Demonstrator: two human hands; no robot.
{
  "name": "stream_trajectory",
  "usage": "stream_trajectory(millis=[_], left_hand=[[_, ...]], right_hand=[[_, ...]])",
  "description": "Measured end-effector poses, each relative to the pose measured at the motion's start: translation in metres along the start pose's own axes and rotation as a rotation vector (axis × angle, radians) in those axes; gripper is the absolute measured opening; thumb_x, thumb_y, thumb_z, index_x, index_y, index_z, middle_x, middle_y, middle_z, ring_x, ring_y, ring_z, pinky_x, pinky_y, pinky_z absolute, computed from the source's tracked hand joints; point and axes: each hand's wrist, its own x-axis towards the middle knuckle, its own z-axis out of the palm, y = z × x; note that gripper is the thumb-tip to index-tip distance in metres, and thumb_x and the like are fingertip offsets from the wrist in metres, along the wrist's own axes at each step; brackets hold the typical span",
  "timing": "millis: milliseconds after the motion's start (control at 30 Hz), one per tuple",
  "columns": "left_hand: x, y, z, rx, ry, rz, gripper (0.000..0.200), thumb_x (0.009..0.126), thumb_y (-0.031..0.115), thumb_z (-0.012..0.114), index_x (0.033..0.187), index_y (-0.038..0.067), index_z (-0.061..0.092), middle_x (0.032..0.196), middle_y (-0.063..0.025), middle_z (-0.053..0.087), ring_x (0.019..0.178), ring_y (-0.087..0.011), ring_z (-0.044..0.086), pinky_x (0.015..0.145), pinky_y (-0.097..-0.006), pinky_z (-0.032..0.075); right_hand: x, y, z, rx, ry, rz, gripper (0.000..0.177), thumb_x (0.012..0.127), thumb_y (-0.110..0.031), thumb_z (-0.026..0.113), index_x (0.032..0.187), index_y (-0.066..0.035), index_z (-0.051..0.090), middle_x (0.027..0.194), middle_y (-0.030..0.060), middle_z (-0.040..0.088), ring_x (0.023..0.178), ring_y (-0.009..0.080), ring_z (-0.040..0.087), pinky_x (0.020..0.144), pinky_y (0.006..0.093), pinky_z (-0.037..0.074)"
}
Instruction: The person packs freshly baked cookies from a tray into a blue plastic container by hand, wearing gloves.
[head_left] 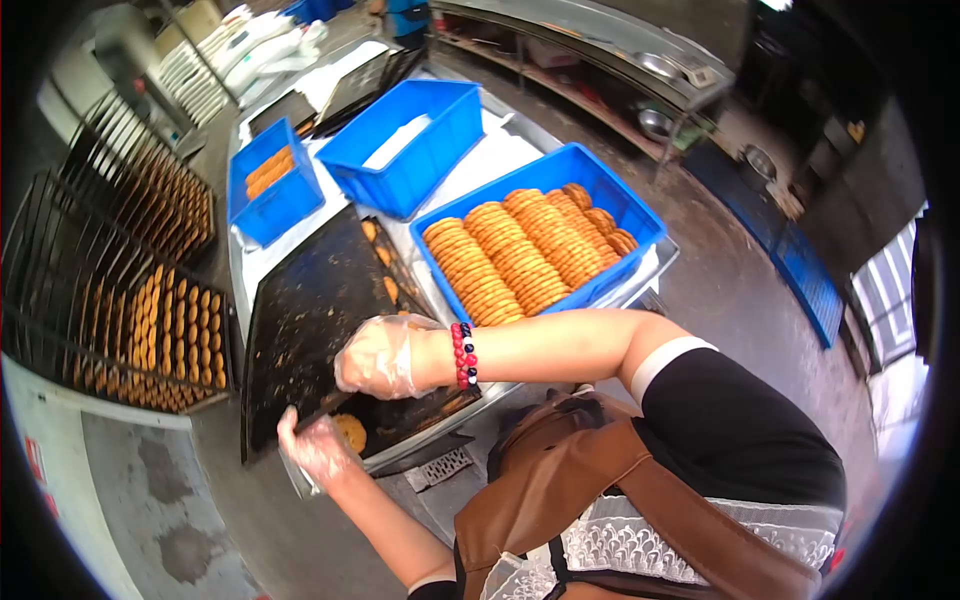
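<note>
A black, crumb-flecked baking tray [310,285] lies tilted over another dark tray [425,405] at the table's near side. My right hand [388,358], in a clear plastic glove and with a beaded bracelet at the wrist, is closed at the upper tray's near edge. At that edge's lower left, my left hand [322,452], also gloved, grips with the thumb raised and the fingers partly hidden. Just beside it, a round cookie [350,432] shows on the lower tray. More cookies [389,288] peek out past the upper tray's right side.
Beyond the trays stands a blue crate [640,205] packed with rows of cookies. Another blue crate [455,150] holds something white, and a smaller one [262,222] contains some cookies. Racks [120,345] of loaded trays stand at left. A metal bench [600,45] runs behind.
</note>
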Motion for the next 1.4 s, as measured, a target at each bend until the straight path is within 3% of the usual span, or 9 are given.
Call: stream_trajectory(millis=[267,367,433,533,633,667,933,1133,1400], left_hand=[[-0.111,-0.051,0.085,0.126,-0.165,0.147,0.043,0.093,0.014,0.066,0.124,-0.016,0.07,0.131,-0.0242,0.071,0.124,-0.0351,0.067,0.117,-0.0509,0.05],[-0.092,-0.118,0.051,1.135,-0.302,1.072,0.056,0.091,0.023,0.064,0.138,-0.009,0.063,0.142,-0.0194,0.065,0.129,-0.0313,0.064,0.119,-0.0509,0.046],[-0.126,-0.153,0.149,0.464,-0.581,0.379,0.033,0.105,0.012,0.064,0.135,-0.001,0.06,0.137,-0.0205,0.063,0.117,-0.0281,0.066,0.105,-0.0486,0.057],[-0.093,-0.197,0.179,1.368,-0.844,1.207,0.018,0.1,0.022,0.077,0.109,0.007,0.079,0.098,-0.0057,0.078,0.086,-0.0259,0.075,0.092,-0.0473,0.061],[-0.116,-0.242,0.283,0.638,-1.096,0.546,0.051,0.106,0.005,0.061,0.156,-0.004,0.057,0.155,-0.0165,0.065,0.138,-0.033,0.065,0.125,-0.0496,0.047],[-0.115,-0.255,0.293,0.765,-0.955,0.574,0.049,0.108,0.008,0.061,0.155,-0.004,0.058,0.156,-0.0178,0.065,0.137,-0.034,0.066,0.124,-0.0493,0.047],[-0.07,-0.322,0.112,2.025,-0.013,0.803,0.071,0.112,0.037,0.065,0.163,-0.009,0.046,0.163,-0.0332,0.051,0.15,-0.049,0.05,0.126,-0.057,0.038],[-0.097,-0.357,0.067,2.203,0.194,0.32,0.074,0.117,0.044,0.057,0.164,-0.011,0.044,0.163,-0.0354,0.052,0.15,-0.0501,0.052,0.124,-0.0529,0.042],[-0.088,-0.377,0.069,2.341,0.482,0.305,0.069,0.117,0.047,0.057,0.164,-0.003,0.05,0.16,-0.027,0.06,0.141,-0.047,0.062,0.117,-0.0502,0.05]], right_hand=[[-0.115,-0.014,-0.102,-0.124,0.083,0.039,0.014,0.084,-0.013,0.073,0.09,-0.005,0.064,0.086,0.0121,0.068,0.083,0.034,0.075,0.071,0.0471,0.06],[-0.142,-0.002,-0.124,-0.06,0.28,0.125,0.02,0.088,-0.017,0.07,0.098,-0.007,0.056,0.091,0.0111,0.059,0.083,0.0339,0.068,0.067,0.047,0.055],[-0.167,0.013,-0.153,-0.101,0.414,0.156,0.019,0.088,-0.018,0.069,0.096,-0.008,0.056,0.09,0.0098,0.055,0.083,0.0312,0.066,0.066,0.044,0.052],[-0.241,0.048,-0.213,-0.314,0.555,0.141,0.017,0.087,-0.024,0.069,0.088,-0.012,0.057,0.082,0.0077,0.054,0.073,0.0291,0.062,0.062,0.0439,0.048],[-0.352,0.091,-0.294,-0.445,0.605,0.274,0.005,0.087,-0.007,0.071,0.091,-0.007,0.068,0.084,0.0139,0.066,0.077,0.0356,0.069,0.069,0.0477,0.055],[-0.386,0.12,-0.311,-0.509,0.815,0.307,0.029,0.102,-0.034,0.064,0.09,-0.008,0.068,0.08,0.0131,0.06,0.071,0.0329,0.061,0.06,0.0426,0.047],[-0.652,0.23,-0.302,-0.19,0.817,1.305,0.019,0.082,0.003,0.075,0.087,-0.001,0.057,0.079,0.0068,0.041,0.075,0.0139,0.044,0.067,0.034,0.042],[-0.795,0.325,-0.164,-0.161,0.532,1.669,0.032,0.077,0.005,0.065,0.106,-0.003,0.078,0.102,0.03,0.073,0.097,0.0469,0.076,0.086,0.0474,0.058],[-0.867,0.36,-0.024,-0.05,0.24,1.787,0.032,0.086,-0.006,0.068,0.114,-0.013,0.082,0.101,0.0252,0.078,0.1,0.0477,0.076,0.091,0.0559,0.06]])
